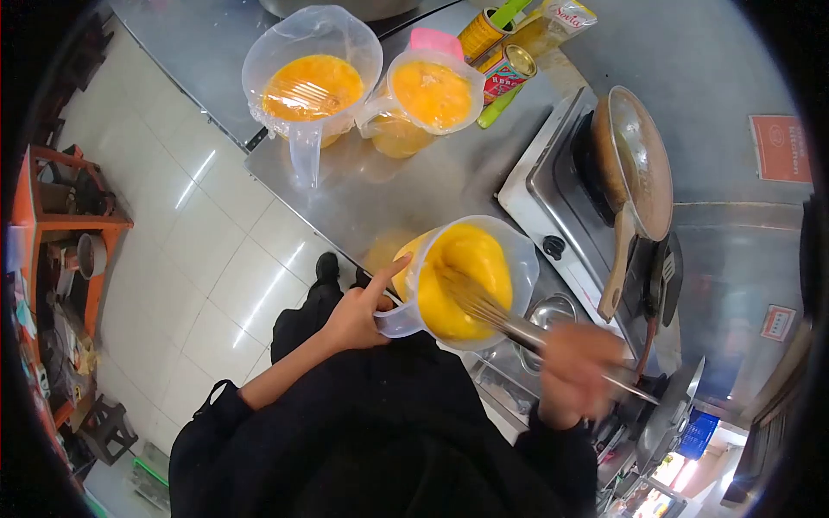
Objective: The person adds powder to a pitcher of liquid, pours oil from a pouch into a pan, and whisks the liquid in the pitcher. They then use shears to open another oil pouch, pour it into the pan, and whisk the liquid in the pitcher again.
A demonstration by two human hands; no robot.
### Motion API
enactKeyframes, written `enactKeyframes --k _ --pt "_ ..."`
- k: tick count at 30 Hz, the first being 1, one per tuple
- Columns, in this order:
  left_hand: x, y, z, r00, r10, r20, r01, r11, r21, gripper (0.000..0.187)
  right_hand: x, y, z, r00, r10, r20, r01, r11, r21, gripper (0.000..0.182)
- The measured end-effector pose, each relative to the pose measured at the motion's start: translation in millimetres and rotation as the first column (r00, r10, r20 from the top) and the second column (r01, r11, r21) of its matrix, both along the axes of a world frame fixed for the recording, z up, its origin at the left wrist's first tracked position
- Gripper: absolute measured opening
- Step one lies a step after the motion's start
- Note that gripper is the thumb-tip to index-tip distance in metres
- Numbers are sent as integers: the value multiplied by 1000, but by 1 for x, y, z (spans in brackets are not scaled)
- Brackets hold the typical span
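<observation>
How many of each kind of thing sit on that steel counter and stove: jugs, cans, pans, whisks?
Plastic jugs of yellow liquid: 3
Cans: 2
Frying pans: 1
Whisks: 1
Total: 7

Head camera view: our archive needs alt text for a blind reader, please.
The right hand, blurred, holds a whisk in a clear jug of yellow liquid that the left hand grips by the handle. Two more filled jugs stand on the steel counter, beside a pan on a stove.
</observation>
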State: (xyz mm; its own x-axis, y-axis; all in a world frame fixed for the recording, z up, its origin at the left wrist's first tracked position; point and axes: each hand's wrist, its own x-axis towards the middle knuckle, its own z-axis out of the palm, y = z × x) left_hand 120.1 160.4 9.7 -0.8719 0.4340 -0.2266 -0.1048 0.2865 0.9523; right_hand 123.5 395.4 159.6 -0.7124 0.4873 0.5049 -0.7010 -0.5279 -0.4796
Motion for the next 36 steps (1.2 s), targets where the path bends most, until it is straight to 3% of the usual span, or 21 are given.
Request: enactKeyframes --k 1,2,7,9,10,11,12,14,17,19,21,22,23,26,27,28,30,35,36 --pt "2 0 -1 1000 3 11 -3 1000 4 98 0 0 7 959 244 143 -272 934 233 27" --pt "3 0 -2 1000 -2 14 2 1000 27 98 0 1 14 867 387 314 -497 725 476 26" --pt "2 -2 -2 1000 -9 26 8 1000 11 99 3 -19 13 925 226 304 -322 893 316 21" --pt "1 -1 -2 1000 -9 12 9 999 51 99 1 -18 9 982 187 16 -176 894 411 21" --pt "-1 -1 -2 1000 -4 7 4 999 49 99 -7 -14 -7 981 192 11 -179 894 410 21" --pt "-2 -2 -2 1000 4 3 -4 999 36 100 -17 -11 -29 942 301 146 -317 662 680 24" --pt "-1 -1 -3 1000 13 1 -13 1000 26 101 -8 -5 -29 944 131 301 -316 614 724 22" --pt "2 0 -2 1000 4 12 -4 1000 26 101 9 3 -24 807 -194 558 -422 471 775 21" --pt "1 2 -1 1000 7 2 -7 999 49 100 -9 -11 -55 894 -441 73 91 338 937 22" --pt "-2 -1 2 1000 -10 -12 10 998 55 100 -16 -24 -76 779 -569 -265 441 195 876 24" --pt "-1 0 7 997 -27 68 28 1000 -13 99 -12 -23 -72 687 -601 -409 582 117 805 24" --pt "1 -1 7 997 -22 75 23 1000 -9 99 -1 -13 -50 876 -425 -230 429 467 773 20" --pt "-1 -1 6 995 -50 82 51 999 -4 99 6 -2 -26 982 -161 -99 186 733 655 16" --pt "-4 -2 0 999 -34 16 33 999 16 100 -11 0 -41 930 -155 -333 364 277 889 15" --pt "-1 0 -2 999 17 -30 -16 999 45 100 -16 -7 -19 990 -137 29 17 325 945 10" --pt "2 0 -1 1000 14 -21 -13 999 47 100 -9 -2 -9 954 -207 218 -122 397 910 10" --pt "-1 1 3 999 -36 11 36 999 8 100 4 9 11 766 -286 576 -328 596 733 15" --pt "-7 -3 3 999 -20 -29 20 1000 5 100 -8 0 -2 950 -51 307 -280 289 915 16" --pt "-4 -3 4 1000 -9 -29 9 1000 -19 100 -5 -9 2 968 -10 251 -220 451 865 16"
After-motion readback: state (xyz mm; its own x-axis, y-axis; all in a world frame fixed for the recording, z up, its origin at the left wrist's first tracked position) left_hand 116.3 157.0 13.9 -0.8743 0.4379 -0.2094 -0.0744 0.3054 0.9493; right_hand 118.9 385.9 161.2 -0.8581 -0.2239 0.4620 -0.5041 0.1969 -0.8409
